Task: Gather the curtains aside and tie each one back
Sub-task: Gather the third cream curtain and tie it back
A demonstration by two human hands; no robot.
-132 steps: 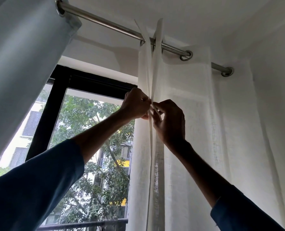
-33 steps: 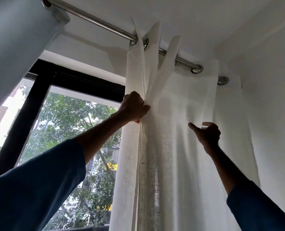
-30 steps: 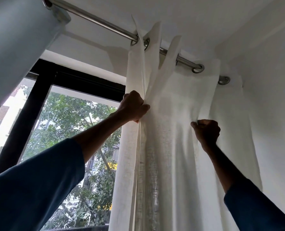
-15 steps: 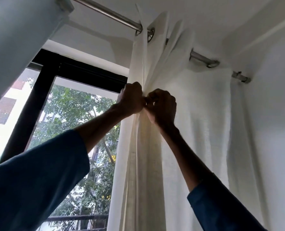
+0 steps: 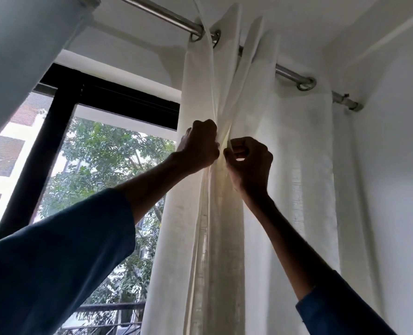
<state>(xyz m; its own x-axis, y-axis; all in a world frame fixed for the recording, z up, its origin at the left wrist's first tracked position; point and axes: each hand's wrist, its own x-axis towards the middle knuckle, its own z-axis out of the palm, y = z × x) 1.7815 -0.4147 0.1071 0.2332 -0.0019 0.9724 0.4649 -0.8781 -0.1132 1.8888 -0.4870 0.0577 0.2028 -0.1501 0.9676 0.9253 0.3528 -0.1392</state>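
White curtain (image 5: 297,165) pinched by left hand (image 5: 199,145) and right hand (image 5: 249,160), fingertips partly hidden.

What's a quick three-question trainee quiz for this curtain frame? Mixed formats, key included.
1. True or false: the right hand hangs free of the white curtain.
2. What does the left hand grip? A) the black window frame B) gathered folds of the white curtain C) its own blue sleeve
3. Fill in: the white curtain hangs by metal rings from a steel ____.

Key:
1. False. It pinches a fold of the curtain, close beside the left hand.
2. B
3. curtain rod
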